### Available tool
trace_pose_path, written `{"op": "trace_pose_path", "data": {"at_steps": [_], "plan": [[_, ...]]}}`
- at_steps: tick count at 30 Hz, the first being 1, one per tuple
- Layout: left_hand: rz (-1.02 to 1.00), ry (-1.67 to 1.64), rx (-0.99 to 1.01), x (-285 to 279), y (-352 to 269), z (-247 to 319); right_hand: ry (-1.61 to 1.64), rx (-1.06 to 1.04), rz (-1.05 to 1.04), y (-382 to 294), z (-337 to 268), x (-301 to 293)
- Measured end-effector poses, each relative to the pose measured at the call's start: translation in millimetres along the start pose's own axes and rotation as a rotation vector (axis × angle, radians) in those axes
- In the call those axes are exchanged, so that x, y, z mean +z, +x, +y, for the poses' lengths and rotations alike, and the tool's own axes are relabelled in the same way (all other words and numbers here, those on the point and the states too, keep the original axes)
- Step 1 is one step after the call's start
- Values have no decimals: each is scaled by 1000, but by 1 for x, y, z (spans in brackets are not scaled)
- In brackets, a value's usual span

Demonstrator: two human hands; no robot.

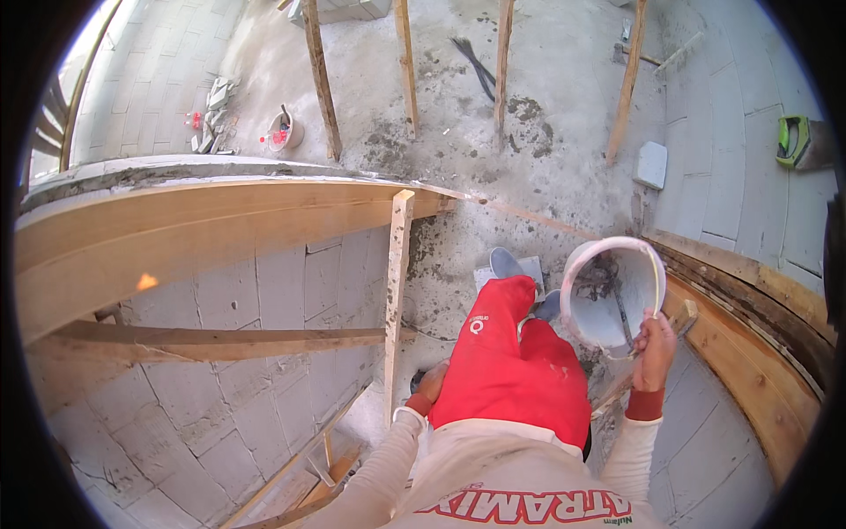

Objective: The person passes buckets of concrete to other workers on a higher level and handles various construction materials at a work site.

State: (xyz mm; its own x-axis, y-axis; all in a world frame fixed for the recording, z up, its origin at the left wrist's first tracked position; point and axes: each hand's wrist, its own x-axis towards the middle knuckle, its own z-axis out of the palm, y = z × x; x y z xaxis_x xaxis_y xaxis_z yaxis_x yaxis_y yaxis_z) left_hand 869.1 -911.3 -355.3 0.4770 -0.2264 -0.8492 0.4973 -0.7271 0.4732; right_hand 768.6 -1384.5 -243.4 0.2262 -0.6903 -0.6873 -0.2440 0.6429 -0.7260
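My right hand (654, 347) grips the wire handle of a whitish plastic bucket (572, 291), which hangs tilted with its mouth towards me. Inside lie dark grey mortar residue and a thin dark rod or tool. Down beside my left thigh, in red trousers, is my left hand (434, 383); a small black object shows next to it, and the fingers are partly hidden, so I cannot tell if they hold anything. One foot in a grey shoe (505, 263) rests on a pale block (486, 276), the other beside it.
An upright timber post (398, 284) stands left, under a long wooden beam (218, 225). Formwork boards (740, 357) curve along the right. Beyond are timber props (322, 86), a bundle of dark rods (474, 63), a white bucket (294, 134), a loose block (651, 165) and a green-handled saw (796, 142).
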Motion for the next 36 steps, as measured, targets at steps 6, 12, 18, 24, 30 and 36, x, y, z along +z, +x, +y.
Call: {"op": "trace_pose_path", "data": {"at_steps": [6,12,18,24,30,36], "plan": [[-297,70,-120,-46,-13,75,156,-251,91,-40,-121,41],[-484,560,-10,-86,-72,168,226,-510,-17,-68,-229,82],[-602,579,-20,-117,-105,178,115,-701,-190,-40,-295,148],[-181,646,56,-82,-90,228,-24,-687,-404,55,-324,221],[362,354,290,-41,-7,317,-91,-392,-526,168,-297,342],[325,-272,103,-34,92,484,-333,74,-599,246,-253,428]]}}
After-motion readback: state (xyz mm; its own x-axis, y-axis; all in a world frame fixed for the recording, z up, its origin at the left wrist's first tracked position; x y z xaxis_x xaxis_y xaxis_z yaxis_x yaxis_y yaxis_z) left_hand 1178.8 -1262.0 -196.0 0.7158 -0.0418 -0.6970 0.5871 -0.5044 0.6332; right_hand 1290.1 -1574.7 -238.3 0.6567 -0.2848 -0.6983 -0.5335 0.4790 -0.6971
